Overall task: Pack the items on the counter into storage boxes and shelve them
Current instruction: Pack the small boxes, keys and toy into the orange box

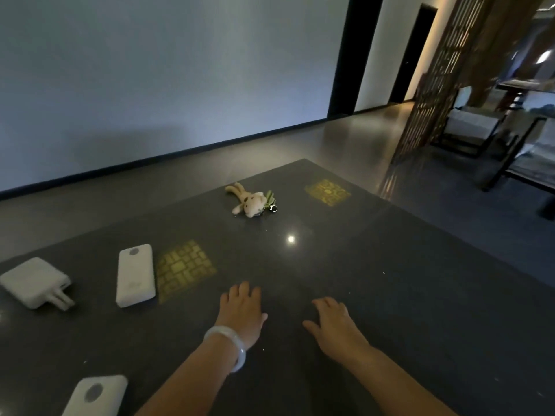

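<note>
On the dark stone counter lie a small cream plush rabbit keychain at the far side, a white power bank on the left, a white charger with folded prongs at the far left, and another white power bank at the near left edge. My left hand, with a pale bangle on the wrist, rests palm down on the counter and holds nothing. My right hand rests palm down beside it, also holding nothing. No storage box is in view.
The counter's far corner ends above a grey floor. A wooden lattice screen stands at the right, with dark-framed chairs behind it. A plain wall runs along the back. Yellow light patches fall on the counter.
</note>
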Motion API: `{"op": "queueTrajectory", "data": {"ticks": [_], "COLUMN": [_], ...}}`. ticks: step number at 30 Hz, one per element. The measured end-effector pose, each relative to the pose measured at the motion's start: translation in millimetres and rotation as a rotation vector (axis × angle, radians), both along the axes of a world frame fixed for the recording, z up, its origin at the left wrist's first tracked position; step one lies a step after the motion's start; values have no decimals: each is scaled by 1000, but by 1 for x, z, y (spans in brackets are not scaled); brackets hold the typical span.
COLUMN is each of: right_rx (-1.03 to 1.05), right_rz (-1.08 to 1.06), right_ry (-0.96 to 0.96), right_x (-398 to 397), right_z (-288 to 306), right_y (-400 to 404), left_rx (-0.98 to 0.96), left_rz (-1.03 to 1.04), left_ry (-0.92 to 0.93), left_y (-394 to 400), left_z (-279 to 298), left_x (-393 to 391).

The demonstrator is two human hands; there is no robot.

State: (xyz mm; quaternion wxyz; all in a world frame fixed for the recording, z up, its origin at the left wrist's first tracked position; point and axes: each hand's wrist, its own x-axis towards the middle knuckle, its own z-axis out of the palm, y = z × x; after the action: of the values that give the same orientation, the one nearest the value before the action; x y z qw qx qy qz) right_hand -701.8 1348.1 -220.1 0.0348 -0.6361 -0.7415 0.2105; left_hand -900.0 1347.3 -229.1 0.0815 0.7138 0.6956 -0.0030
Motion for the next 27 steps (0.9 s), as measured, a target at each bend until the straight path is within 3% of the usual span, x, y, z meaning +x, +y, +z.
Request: {"op": "queueTrajectory", "data": {"ticks": [9, 15, 20, 27], "right_rx": [121, 220, 339, 338], "right_rz": [9, 10, -14, -9], "right_ry": [51, -34, -70, -75], "right_x": [-56, -79, -77, -76], "right_z": [-25, -48, -64, -64], "right_y": [109, 175, 177, 176], "left_rx": [24, 41, 43, 16], "left_rz": [246, 306, 299, 260], "left_ry": [9, 13, 27, 59], "left_y": [75, 99, 97, 106], "left_z": [-35, -50, -54, -39], "left_x": [-37, -40, -40, -41]}}
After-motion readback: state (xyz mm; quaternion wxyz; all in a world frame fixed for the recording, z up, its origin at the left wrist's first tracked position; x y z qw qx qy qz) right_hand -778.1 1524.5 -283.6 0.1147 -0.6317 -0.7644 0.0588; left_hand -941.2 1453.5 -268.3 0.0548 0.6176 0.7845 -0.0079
